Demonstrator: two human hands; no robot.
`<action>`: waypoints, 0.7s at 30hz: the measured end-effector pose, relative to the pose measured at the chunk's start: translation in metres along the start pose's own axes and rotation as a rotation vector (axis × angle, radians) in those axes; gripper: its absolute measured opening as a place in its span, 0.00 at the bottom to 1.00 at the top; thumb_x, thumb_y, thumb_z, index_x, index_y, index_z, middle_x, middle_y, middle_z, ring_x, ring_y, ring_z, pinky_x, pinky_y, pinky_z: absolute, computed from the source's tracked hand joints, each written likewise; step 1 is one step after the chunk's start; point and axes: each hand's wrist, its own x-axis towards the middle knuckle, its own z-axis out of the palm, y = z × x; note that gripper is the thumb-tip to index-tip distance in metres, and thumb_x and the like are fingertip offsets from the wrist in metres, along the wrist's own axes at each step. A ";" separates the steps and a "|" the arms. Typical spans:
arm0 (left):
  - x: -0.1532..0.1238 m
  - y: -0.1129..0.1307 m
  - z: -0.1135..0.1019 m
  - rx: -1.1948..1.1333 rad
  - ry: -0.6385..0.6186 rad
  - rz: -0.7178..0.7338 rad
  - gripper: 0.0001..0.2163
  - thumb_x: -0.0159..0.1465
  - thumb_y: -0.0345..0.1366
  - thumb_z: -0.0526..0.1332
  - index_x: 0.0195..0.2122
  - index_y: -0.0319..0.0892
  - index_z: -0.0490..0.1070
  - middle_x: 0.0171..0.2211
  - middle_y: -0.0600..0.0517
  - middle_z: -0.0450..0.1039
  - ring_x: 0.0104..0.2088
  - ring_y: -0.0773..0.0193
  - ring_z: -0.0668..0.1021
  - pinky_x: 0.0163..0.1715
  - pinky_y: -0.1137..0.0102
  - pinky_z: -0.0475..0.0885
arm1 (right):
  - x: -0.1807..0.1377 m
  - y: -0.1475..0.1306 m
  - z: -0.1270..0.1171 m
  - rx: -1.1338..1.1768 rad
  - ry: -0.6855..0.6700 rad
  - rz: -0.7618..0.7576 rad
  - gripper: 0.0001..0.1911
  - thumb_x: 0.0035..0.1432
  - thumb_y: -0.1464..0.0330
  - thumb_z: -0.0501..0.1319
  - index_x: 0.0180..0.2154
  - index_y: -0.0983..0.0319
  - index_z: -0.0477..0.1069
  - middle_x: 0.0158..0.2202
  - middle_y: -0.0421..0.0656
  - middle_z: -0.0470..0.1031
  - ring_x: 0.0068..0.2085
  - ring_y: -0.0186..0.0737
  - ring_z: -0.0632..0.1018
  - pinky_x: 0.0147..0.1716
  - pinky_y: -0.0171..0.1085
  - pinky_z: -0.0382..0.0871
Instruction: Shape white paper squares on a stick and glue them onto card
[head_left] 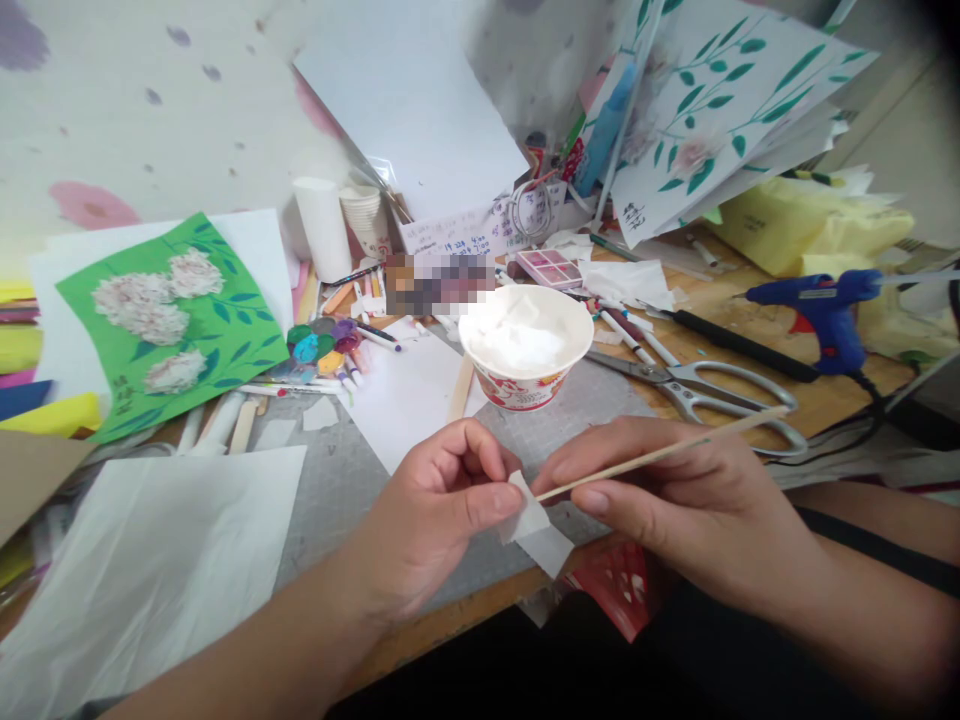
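Observation:
Between thumb and fingers, my left hand (pixel 442 500) pinches a small piece of white tissue paper (pixel 544 545), whose loose end hangs down over the table's front edge. My right hand (pixel 675 500) grips a thin wooden stick (pixel 667 453) that slants up to the right. The stick's lower tip meets the paper, close by the left fingertips. Just beyond both hands stands a white paper bowl (pixel 525 378) with a red printed pattern and white material inside. A flat wooden stick (pixel 461 390) leans or lies beside the bowl's left side.
Large scissors (pixel 694 390) lie right of the bowl, with a blue glue gun (pixel 825 310) farther right. A green picture with paper flowers (pixel 225 330) stands at left, above a white tissue sheet (pixel 165 550). Markers, paint pots (pixel 322 345) and paper cups (pixel 321 230) crowd the back.

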 end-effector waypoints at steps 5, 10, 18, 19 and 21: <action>-0.001 0.002 0.001 0.007 0.022 -0.013 0.11 0.52 0.31 0.70 0.26 0.40 0.66 0.27 0.56 0.69 0.27 0.70 0.69 0.27 0.74 0.61 | 0.000 0.000 0.000 -0.016 0.005 -0.017 0.04 0.56 0.68 0.64 0.33 0.59 0.78 0.30 0.41 0.81 0.31 0.37 0.80 0.32 0.33 0.75; -0.001 0.001 0.001 0.004 0.036 -0.016 0.11 0.52 0.30 0.70 0.25 0.40 0.66 0.27 0.56 0.69 0.26 0.70 0.69 0.27 0.73 0.61 | -0.002 0.001 0.000 -0.028 0.014 -0.022 0.04 0.57 0.69 0.64 0.33 0.59 0.78 0.31 0.41 0.81 0.32 0.37 0.80 0.33 0.32 0.74; -0.001 0.001 0.002 0.015 0.043 -0.019 0.11 0.51 0.31 0.70 0.25 0.40 0.66 0.26 0.56 0.68 0.25 0.70 0.69 0.26 0.73 0.60 | -0.001 0.001 0.001 -0.026 0.006 -0.009 0.04 0.56 0.69 0.64 0.33 0.59 0.78 0.30 0.39 0.80 0.31 0.35 0.80 0.32 0.30 0.74; -0.001 0.001 0.002 0.015 0.040 -0.020 0.11 0.51 0.31 0.70 0.25 0.40 0.66 0.26 0.56 0.68 0.25 0.70 0.69 0.26 0.73 0.60 | -0.001 0.000 0.001 -0.032 0.007 -0.008 0.04 0.56 0.69 0.64 0.33 0.59 0.78 0.29 0.39 0.80 0.31 0.35 0.79 0.31 0.31 0.74; -0.001 0.001 0.001 0.020 0.043 -0.024 0.11 0.51 0.31 0.70 0.25 0.40 0.66 0.27 0.56 0.68 0.26 0.69 0.69 0.26 0.73 0.61 | 0.000 -0.001 0.001 -0.041 0.012 -0.012 0.04 0.56 0.69 0.64 0.32 0.59 0.78 0.29 0.40 0.80 0.30 0.36 0.79 0.31 0.31 0.74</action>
